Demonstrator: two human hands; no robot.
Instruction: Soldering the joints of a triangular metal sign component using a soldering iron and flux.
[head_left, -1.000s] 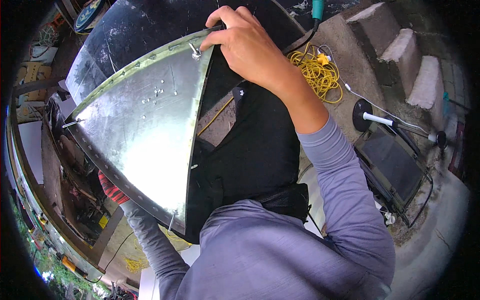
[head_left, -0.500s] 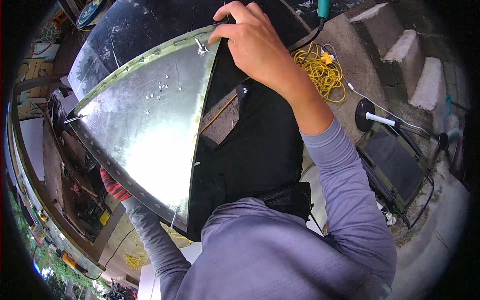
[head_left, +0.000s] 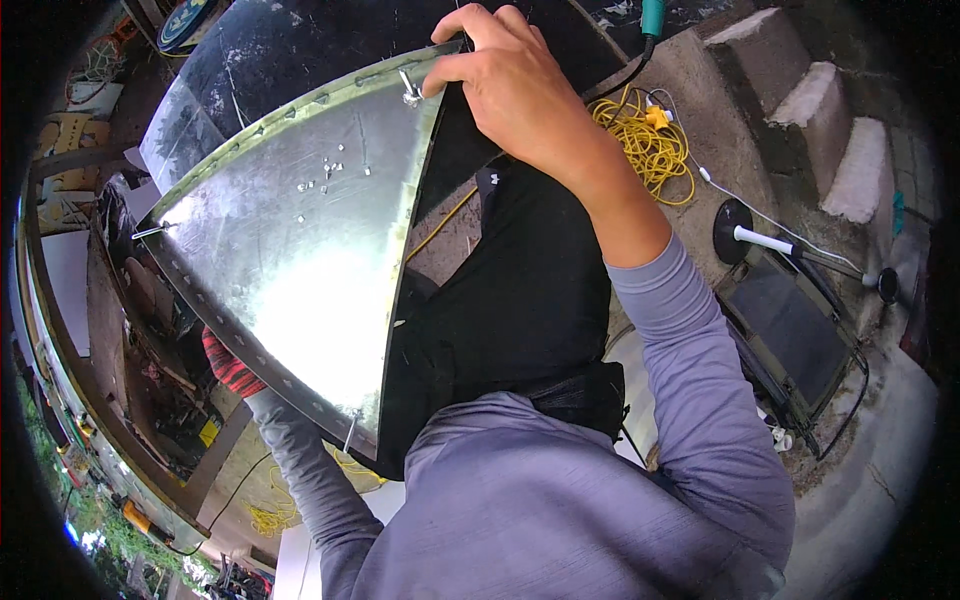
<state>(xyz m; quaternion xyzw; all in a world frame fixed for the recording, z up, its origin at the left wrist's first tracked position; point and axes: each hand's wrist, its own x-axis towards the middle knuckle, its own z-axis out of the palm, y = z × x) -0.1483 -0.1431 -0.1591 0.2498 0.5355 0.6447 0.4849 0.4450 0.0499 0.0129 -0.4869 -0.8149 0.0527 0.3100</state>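
Observation:
A three-cornered sheet-metal panel (head_left: 265,225) with a curved far edge and flanged rims lies tilted in front of me, a bright glare on its near part. My bare right hand (head_left: 505,75) grips its far right corner, thumb on the face and fingers over the edge. Close to that thumb, a metal pin fastener (head_left: 410,92) stands up. Similar pins stick out at the left and near corners. Several small silvery bits (head_left: 328,172) lie on the panel. My left hand (head_left: 228,365), in a red and black glove, is under the panel's left edge; its fingers are hidden.
A large dark curved sheet (head_left: 270,60) is beyond the panel. To the right are a coiled yellow cord (head_left: 645,150), a flat dark screen-like panel (head_left: 790,325), a white-stemmed stand (head_left: 765,238) and concrete steps (head_left: 810,95). A teal-handled tool (head_left: 652,18) is at the top. Left stands a curved frame (head_left: 95,385).
The panel has shifted slightly to the right, together with my right hand and the small bits on it. Both hands keep their places on the panel.

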